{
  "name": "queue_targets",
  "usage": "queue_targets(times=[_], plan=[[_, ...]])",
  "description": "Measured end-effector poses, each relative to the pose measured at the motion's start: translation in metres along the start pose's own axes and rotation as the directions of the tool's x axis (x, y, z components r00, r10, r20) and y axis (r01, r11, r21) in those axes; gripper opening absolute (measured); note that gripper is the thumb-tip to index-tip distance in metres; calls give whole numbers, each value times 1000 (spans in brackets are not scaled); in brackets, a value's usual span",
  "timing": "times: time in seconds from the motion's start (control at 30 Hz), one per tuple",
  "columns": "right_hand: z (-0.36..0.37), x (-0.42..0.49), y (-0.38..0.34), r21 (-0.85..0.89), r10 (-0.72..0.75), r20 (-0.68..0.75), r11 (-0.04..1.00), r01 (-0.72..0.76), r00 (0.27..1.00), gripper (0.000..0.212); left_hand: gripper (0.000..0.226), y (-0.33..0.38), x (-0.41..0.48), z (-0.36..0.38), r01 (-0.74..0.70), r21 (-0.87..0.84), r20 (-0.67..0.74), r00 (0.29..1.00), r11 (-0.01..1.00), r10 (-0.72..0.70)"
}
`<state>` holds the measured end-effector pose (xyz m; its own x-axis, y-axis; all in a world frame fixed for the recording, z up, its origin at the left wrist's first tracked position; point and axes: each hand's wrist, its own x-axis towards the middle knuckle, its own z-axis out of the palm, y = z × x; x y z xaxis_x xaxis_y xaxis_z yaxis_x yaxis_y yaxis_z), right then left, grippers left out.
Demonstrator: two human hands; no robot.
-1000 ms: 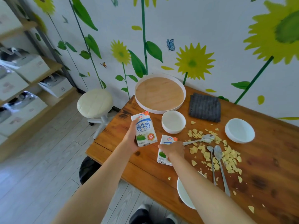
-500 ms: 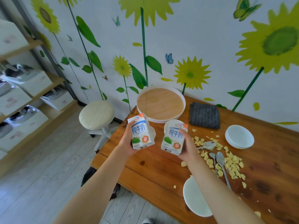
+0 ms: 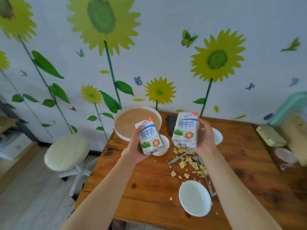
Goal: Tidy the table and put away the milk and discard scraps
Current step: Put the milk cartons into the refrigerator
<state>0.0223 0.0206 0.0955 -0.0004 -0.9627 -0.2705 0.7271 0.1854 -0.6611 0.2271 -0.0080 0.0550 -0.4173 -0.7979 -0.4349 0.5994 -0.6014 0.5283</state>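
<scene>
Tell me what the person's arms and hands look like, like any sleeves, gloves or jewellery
Both forearms are bare as far as the picture shows, with no sleeves in view. The left hand and right hand wear no gloves, and no watch, bracelet or ring is visible on either.

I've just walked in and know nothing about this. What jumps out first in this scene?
Two milk cartons held up over the wooden table: one carton in the left hand, the other carton in the right hand. Below them, yellowish scraps lie scattered around some spoons, near a white bowl at the table's front edge. Behind, big painted sunflowers cover the wall.
</scene>
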Motion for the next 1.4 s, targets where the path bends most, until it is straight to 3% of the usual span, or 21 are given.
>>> queue_targets(times=[0.07,0.1,0.23,0.33,0.4,0.5,0.67,0.77,0.97,1.1,1.2,1.27,1.4], plan=[[7,-19,-13,-167,-48,-97,986,31,994,28,51,-9,7,11,35,-25,42,999,999,-34],[10,-26,-17,-295,-74,-151,955,27,986,20,54,-14,10,16,60,-20,43,997,998,-59],[8,-51,-30,-697,-254,-271,717,-7,929,24,43,-41,20,41,148,112,94,983,983,-159],[3,-73,-37,-785,-354,-305,618,-24,884,31,41,-72,21,59,230,208,206,940,951,-273],[-5,-88,-39,-868,-445,-319,492,-70,837,31,45,-96,19,71,294,297,258,891,908,-373],[-19,-112,-39,-919,-551,-364,341,-195,751,48,48,-131,10,86,335,412,327,814,848,-481],[-39,-166,-38,-871,-629,-466,205,-446,622,64,50,-183,-14,107,364,511,392,707,779,-588],[-52,-210,-38,-826,-656,-517,214,-522,550,72,59,-216,-38,121,395,574,417,614,717,-671],[-83,-332,-12,-711,-624,-680,431,-555,386,72,65,-303,-123,126,476,600,463,449,643,-765],[-100,-403,16,-612,-565,-770,522,-593,297,71,67,-355,-180,108,473,676,447,348,566,-824],[-102,-431,28,-578,-539,-796,542,-610,276,66,67,-370,-212,100,491,659,465,329,569,-822],[-96,-436,33,-573,-525,-803,553,-605,281,63,65,-366,-223,95,479,641,482,358,600,-800],[-74,-417,34,-626,-527,-770,518,-583,358,72,52,-331,-223,86,451,610,522,390,652,-758]])
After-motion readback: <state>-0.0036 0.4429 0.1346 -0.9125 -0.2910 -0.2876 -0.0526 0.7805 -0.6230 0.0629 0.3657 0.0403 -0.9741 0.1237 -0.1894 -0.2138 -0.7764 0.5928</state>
